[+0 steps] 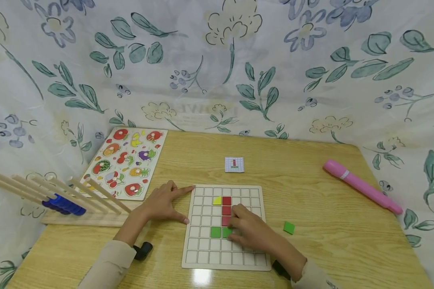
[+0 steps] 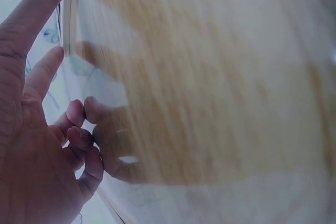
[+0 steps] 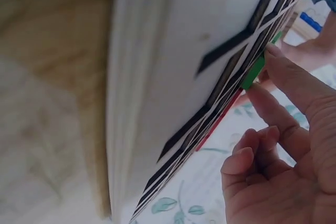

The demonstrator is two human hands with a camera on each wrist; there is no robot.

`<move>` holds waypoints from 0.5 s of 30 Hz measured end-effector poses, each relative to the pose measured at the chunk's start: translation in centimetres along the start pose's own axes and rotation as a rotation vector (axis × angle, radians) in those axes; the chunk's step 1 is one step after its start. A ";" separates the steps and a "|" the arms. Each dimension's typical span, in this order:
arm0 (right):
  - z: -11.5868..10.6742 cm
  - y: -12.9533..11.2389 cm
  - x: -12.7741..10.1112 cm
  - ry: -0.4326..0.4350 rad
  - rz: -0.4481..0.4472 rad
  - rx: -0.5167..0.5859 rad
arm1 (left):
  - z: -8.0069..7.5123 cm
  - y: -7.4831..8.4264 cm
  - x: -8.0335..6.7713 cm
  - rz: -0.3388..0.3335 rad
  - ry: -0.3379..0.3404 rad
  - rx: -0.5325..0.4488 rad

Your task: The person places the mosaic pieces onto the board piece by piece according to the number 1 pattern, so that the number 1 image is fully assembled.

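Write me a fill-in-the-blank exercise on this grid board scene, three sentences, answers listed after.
1. The right hand rests its fingers on a ____ tile on the grid board.
2. The one yellow tile lies directly left of a ____ tile.
3. The left hand lies flat against the board's ____ edge.

Missing words: green; red; left

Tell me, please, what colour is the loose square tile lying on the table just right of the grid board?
The loose tile is green; the head view shows it best.
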State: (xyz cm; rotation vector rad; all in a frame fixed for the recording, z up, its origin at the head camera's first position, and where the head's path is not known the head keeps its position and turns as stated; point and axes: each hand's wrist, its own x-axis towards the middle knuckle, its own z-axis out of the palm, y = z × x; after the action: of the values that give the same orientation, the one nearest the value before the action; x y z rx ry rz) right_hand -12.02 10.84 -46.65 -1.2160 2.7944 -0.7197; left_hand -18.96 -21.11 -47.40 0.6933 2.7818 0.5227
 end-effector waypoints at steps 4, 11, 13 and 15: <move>0.1 -0.2 0.1 0.015 0.006 -0.016 | -0.1 0.0 0.1 -0.007 -0.005 0.002; 0.1 -0.3 -0.1 0.023 0.023 -0.013 | 0.0 0.0 0.1 -0.007 -0.010 0.001; -0.2 -0.2 -0.3 0.034 0.032 0.015 | 0.0 0.0 0.1 -0.007 -0.008 -0.005; -0.5 -0.1 -0.6 0.053 0.049 0.067 | 0.0 0.0 0.1 -0.012 -0.006 -0.011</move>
State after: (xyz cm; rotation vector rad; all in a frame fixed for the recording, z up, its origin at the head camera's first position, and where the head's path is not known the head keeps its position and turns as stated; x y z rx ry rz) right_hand -11.67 11.37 -46.29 -1.1298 2.8063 -0.8466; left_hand -19.08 -21.04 -47.43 0.6745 2.7739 0.5320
